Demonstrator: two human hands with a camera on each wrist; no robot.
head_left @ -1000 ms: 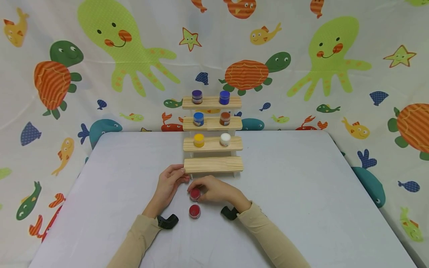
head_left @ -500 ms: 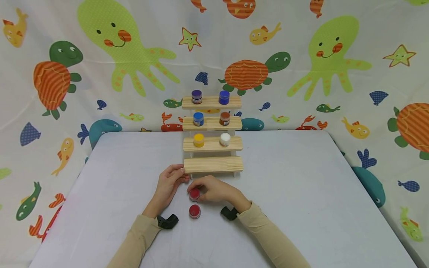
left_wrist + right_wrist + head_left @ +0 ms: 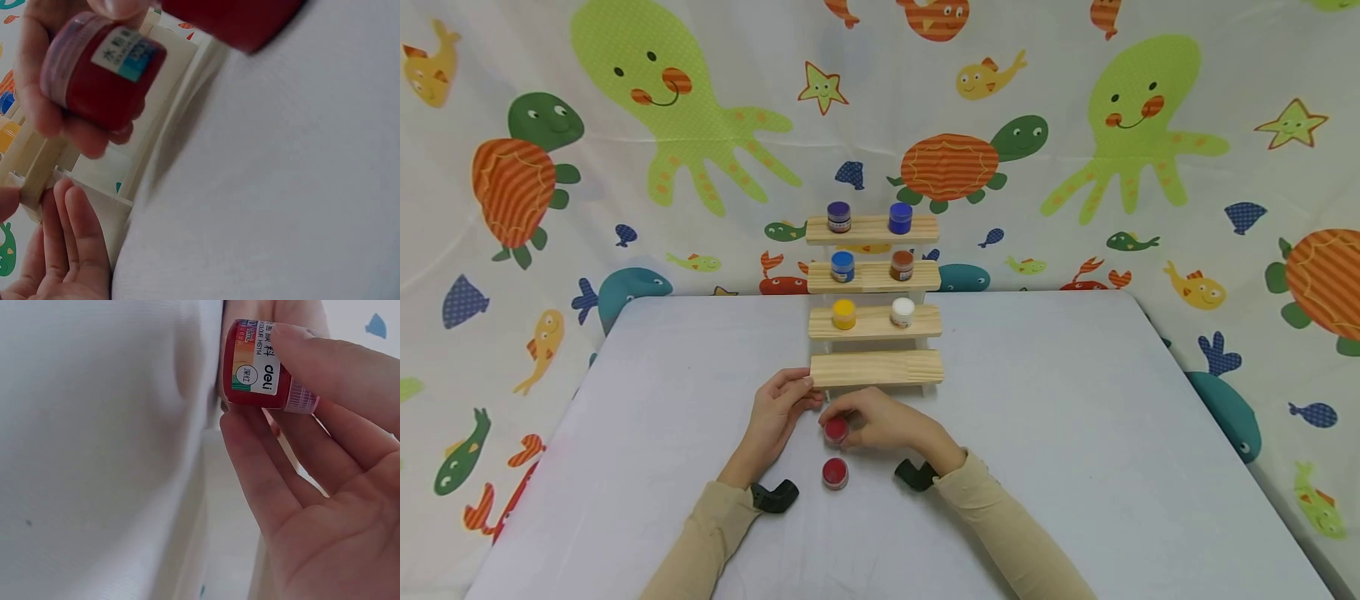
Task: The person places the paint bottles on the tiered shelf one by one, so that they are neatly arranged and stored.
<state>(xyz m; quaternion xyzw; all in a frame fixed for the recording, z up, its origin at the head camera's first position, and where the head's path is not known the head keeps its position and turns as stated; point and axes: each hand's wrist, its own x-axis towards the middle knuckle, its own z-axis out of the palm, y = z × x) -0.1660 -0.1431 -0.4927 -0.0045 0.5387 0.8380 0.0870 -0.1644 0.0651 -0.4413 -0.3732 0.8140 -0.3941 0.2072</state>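
My right hand (image 3: 880, 421) pinches a small red paint jar (image 3: 256, 365) between thumb and fingers, in front of the wooden step stand (image 3: 876, 368). The jar has a clear lid and a printed label. In the left wrist view this jar (image 3: 106, 72) appears tilted and apart from the tablecloth. With thumb on top and fingers beneath, my left hand (image 3: 775, 417) holds the left end of the stand's lowest step. A second red paint jar (image 3: 835, 473) stands on the table nearer to me, between the forearms.
Higher steps bear yellow (image 3: 844, 314), white (image 3: 902, 312), blue (image 3: 842, 267), brown (image 3: 902, 265), purple (image 3: 838, 217) and dark blue (image 3: 900, 217) paint jars. A sea-animal curtain (image 3: 880, 100) hangs behind the white-covered table (image 3: 1060, 400).
My right hand has risen slightly toward the stand with the red paint jar. The left hand stays on the step's end, and the second red jar has not moved.
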